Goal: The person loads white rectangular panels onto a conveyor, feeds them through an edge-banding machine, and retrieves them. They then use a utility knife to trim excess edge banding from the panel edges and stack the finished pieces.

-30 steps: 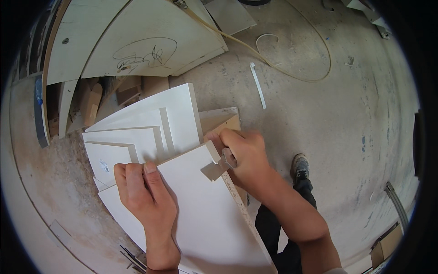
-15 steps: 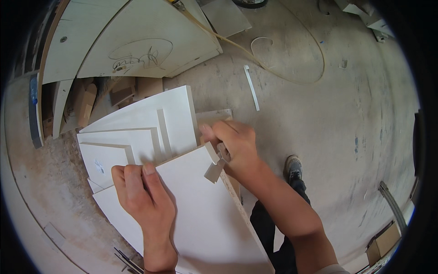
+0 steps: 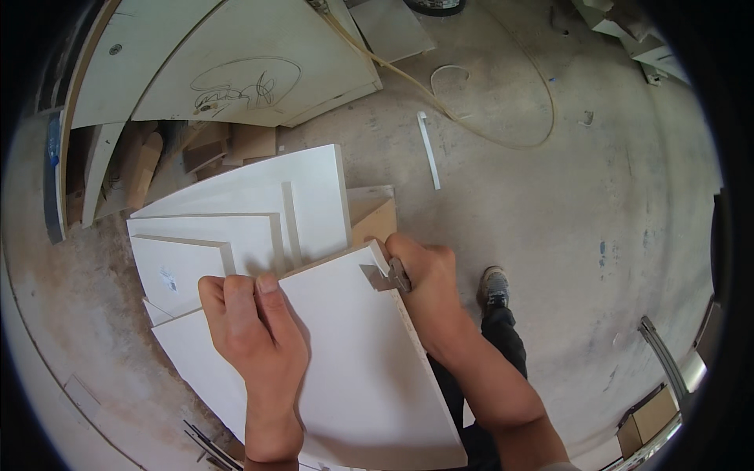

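Grey floor [image 3: 550, 220], cardboard box [image 3: 653, 416], hand-held board [image 3: 353, 385].

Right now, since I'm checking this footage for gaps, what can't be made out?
In the head view:
Finger ends of the left hand's grip, thumb aside: hidden by hand and white panel.
Grey piece: shape partly covered by the right hand's grip.
Dark round object: cut off by the top edge.
Small mark: too small to read.

A head-worn fisheye camera looks down, close above the flat white chipboard panel [image 3: 353, 369], farther from the scuffed grey floor [image 3: 561, 228].
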### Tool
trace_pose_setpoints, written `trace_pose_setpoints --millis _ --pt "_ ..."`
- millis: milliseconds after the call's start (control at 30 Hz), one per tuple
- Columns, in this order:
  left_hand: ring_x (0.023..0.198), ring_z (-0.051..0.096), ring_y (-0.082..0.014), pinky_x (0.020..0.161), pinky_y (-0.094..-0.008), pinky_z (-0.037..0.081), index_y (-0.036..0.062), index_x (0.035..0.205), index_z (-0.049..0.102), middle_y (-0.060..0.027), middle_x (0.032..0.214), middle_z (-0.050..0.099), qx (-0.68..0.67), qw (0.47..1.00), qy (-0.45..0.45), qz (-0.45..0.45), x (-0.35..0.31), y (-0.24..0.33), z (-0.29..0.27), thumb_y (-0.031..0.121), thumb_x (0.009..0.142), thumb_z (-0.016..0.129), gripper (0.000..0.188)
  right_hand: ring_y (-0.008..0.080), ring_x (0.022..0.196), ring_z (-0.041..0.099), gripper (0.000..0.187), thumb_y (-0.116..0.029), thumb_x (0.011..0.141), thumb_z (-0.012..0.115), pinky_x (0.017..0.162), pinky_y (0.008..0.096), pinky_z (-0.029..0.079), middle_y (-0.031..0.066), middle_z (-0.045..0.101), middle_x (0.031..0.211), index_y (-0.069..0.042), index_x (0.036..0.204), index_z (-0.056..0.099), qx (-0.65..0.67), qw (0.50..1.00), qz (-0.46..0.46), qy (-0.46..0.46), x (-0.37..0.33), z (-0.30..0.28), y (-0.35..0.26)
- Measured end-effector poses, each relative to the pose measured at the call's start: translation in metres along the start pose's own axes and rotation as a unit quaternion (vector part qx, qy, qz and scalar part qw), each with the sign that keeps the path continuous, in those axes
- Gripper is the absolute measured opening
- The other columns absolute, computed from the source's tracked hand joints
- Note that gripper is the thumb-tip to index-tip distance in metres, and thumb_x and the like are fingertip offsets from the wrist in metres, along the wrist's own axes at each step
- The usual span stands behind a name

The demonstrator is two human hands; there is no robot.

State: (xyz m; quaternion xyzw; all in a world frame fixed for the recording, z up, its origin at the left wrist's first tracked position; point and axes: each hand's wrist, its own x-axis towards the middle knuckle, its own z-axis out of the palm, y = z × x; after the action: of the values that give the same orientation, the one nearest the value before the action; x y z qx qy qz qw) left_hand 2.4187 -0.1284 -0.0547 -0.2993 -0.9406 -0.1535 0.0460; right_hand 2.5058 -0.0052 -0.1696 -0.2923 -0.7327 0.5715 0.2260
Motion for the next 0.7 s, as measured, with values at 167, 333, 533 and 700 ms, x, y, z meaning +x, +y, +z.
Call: trace_pose_setpoints --millis 167,333,533,700 --pt "0.071 0.041 -0.0259 0.063 -0.0374 0.036 -0.0024 0.084 0.051 -0.0112 0.082 0.043 0.007 0.999 0.032 0.024 0.001 0.0 0.002 0.008 0.102 0.053 0.02 0.0283 0.046 0.048 0.034 -0.009 0.094 0.072 0.046 0.0374 0.042 0.0099 0.053 0.057 -0.007 0.069 0.049 0.019 0.996 -0.08 0.045 0.02 0.009 0.003" --pt "0.073 0.043 -0.0298 0.064 -0.0404 0.038 -0.0019 0.085 0.054 -0.0135 0.083 0.041 0.004 1.0 0.01 0.011 0.0 0.0 0.0 0.005 0.098 0.058 0.015 0.0282 0.048 0.049 0.032 -0.008 0.091 0.074 0.046 0.0375 0.042 0.0102 0.054 0.059 -0.007 0.07 0.049 0.04 0.998 -0.042 0.01 0.011 0.009 0.007" --pt "0.073 0.043 -0.0303 0.063 -0.0407 0.038 -0.0021 0.086 0.055 -0.0137 0.081 0.042 0.003 1.0 0.013 0.023 -0.001 -0.002 0.0 0.006 0.098 0.058 0.015 0.0274 0.05 0.049 0.034 -0.008 0.091 0.074 0.047 0.0371 0.042 0.008 0.053 0.059 -0.008 0.07 0.047 0.034 0.996 -0.082 0.01 0.016 0.007 0.009" --pt "0.072 0.041 -0.0292 0.062 -0.0401 0.036 -0.002 0.085 0.055 -0.0129 0.079 0.041 0.0 0.999 0.017 0.028 0.001 -0.003 0.003 0.006 0.098 0.057 0.016 0.0263 0.048 0.05 0.032 -0.009 0.087 0.078 0.048 0.0362 0.043 0.0065 0.052 0.058 -0.009 0.071 0.05 0.066 0.987 -0.142 0.021 0.03 0.015 0.013"
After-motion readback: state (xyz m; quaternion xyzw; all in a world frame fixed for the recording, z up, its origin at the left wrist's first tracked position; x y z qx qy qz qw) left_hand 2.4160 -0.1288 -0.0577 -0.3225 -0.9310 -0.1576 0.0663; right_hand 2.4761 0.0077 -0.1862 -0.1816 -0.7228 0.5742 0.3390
